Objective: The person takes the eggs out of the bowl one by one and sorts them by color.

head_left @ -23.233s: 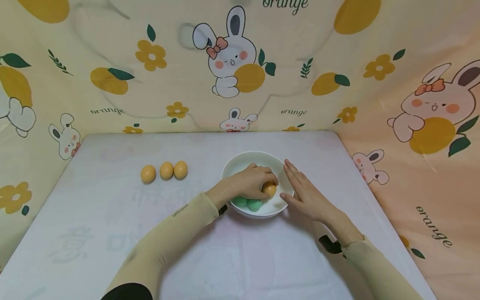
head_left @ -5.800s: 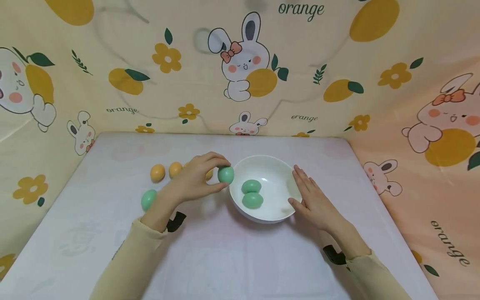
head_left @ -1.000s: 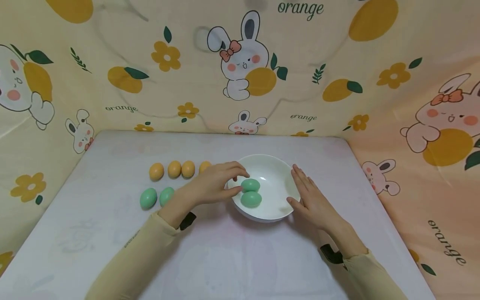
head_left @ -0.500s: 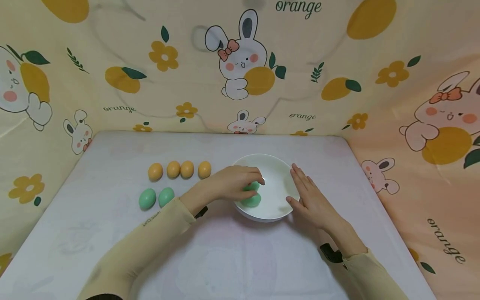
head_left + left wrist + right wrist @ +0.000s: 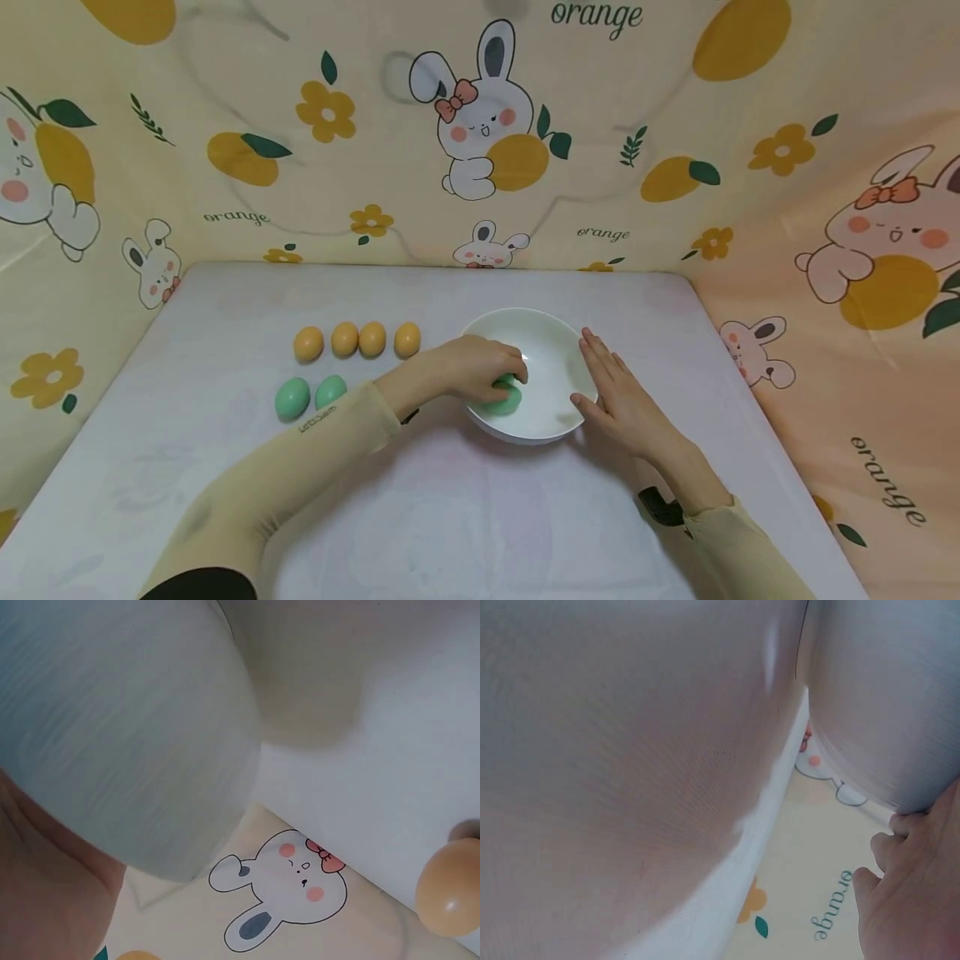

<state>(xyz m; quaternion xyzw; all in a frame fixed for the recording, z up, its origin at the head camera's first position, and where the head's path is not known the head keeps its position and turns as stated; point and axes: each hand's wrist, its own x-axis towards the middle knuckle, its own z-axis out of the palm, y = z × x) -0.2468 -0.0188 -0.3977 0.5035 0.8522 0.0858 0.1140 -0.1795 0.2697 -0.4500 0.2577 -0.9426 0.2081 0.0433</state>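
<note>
Left of centre in the head view, two green eggs (image 5: 309, 396) lie side by side on the white table (image 5: 450, 517), touching or nearly so. Just above them, four orange eggs (image 5: 357, 340) sit in a close row; one of them shows again at the lower right edge of the left wrist view.

At the middle of the frame, the left hand (image 5: 471, 372) reaches over the near left rim of the white bowl (image 5: 551, 346), its fingers curled down around a green egg in the bowl (image 5: 504, 398). Only the lower part of that green shows under the fingers, so whether one egg or two lie there cannot be told. The left wrist view is filled by the blurred outer wall of the bowl, with the rabbit-print backdrop (image 5: 480, 125) below it.

Right of the bowl, the right hand (image 5: 618, 396) lies flat against the bowl's outer right side, fingers straight and pressed together, pointing toward the upper left of the frame. In the right wrist view, the fingertips rest against the bowl's wall at the lower right.
</note>
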